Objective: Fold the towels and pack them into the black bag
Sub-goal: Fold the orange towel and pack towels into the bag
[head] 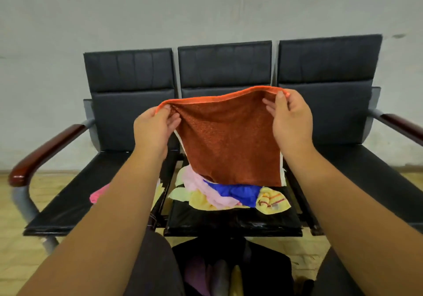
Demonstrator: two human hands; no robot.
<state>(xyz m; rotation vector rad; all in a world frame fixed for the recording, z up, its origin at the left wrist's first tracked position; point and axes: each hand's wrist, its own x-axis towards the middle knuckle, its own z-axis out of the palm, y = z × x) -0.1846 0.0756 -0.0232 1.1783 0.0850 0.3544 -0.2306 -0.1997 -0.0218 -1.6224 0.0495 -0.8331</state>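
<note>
Orange towel (229,140) hangs over the pile (229,196) on the seat (229,223), top corners pinched by the left hand (153,131) and right hand (290,121); a slipping corner could drop it unfolded, missing the near black bag (265,261).

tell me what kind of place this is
Likely a waiting area or lobby: a linked three-seat black bench with wooden armrests stands against a bare grey wall, on a pale wood-look floor.

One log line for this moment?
left hand pinches orange towel corner | right hand pinches other corner | towel pile on middle seat | black bag below
</note>
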